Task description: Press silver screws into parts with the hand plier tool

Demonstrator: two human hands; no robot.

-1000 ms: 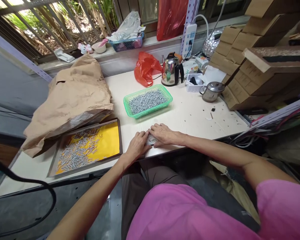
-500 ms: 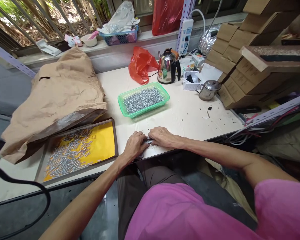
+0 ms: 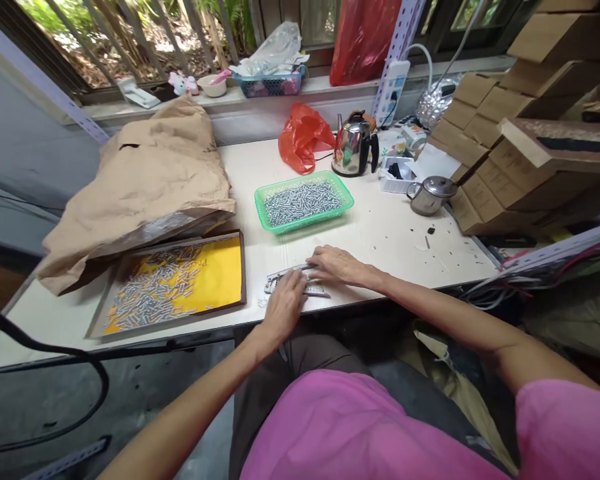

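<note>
A narrow slotted metal piece [image 3: 275,281], made up of long strips, lies near the table's front edge. My left hand [image 3: 286,300] rests over its middle, fingers stretched out flat and hiding part of it. My right hand [image 3: 341,264] is at its right end, with fingers bent but apart and a little blurred. Beyond my hands stands a green plastic basket [image 3: 277,230] holding many small metal pins [image 3: 305,202]. To the left, a shallow tray [image 3: 243,267] with a yellow bottom carries more loose pins [image 3: 153,293].
A big brown paper bag [image 3: 150,167] lies behind the tray. At the back are a red plastic bag [image 3: 303,137], a steel kettle [image 3: 353,147] and a white basket [image 3: 395,180]. A small metal pot [image 3: 430,195] stands beside stacked cardboard boxes [image 3: 510,167] at right.
My hands were close together around the metal piece, mostly covering it. Now they are farther apart, the left lying flat, and more of the piece shows. The view has shifted left.
</note>
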